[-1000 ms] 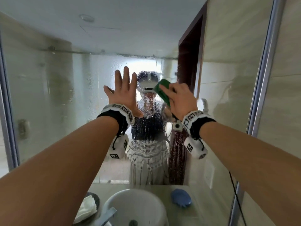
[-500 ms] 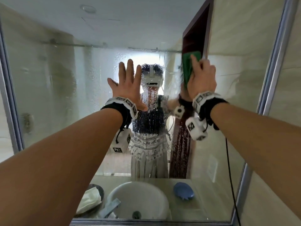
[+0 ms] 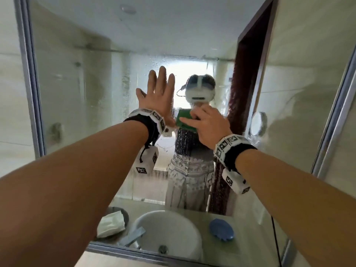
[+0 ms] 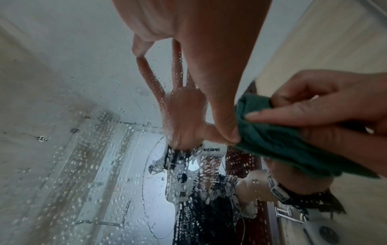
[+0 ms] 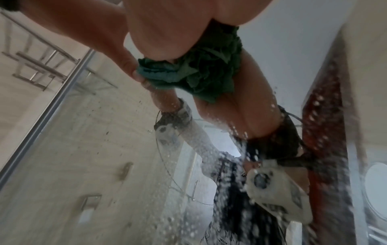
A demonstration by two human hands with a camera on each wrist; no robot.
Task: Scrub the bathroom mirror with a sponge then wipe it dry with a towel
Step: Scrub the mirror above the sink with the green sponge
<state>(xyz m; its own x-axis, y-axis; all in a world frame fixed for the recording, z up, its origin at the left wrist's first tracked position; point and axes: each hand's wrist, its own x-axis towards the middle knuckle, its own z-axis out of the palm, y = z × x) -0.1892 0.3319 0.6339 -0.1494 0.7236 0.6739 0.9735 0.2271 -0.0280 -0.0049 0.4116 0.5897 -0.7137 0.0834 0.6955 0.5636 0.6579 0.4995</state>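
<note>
- Wet glass: the mirror [image 3: 81, 105] in front of you is beaded with droplets.
- White basin [image 3: 169, 230] shows in its lower part, a folded towel [image 3: 110, 225] to the left of it.
- Your left hand [image 3: 156, 101] lies flat on the mirror, fingers straight and spread, grip released.
- Your right hand [image 3: 209, 125] presses the green sponge [image 3: 184, 120] to the mirror just beside your left thumb, grip clasped round it.

My right hand [image 3: 207, 124] brings the green sponge [image 3: 184, 120] down from the upper right by the door's reflection to the mirror's [image 3: 81, 97] middle, now just beside my left hand's [image 3: 157, 97] thumb.
</note>
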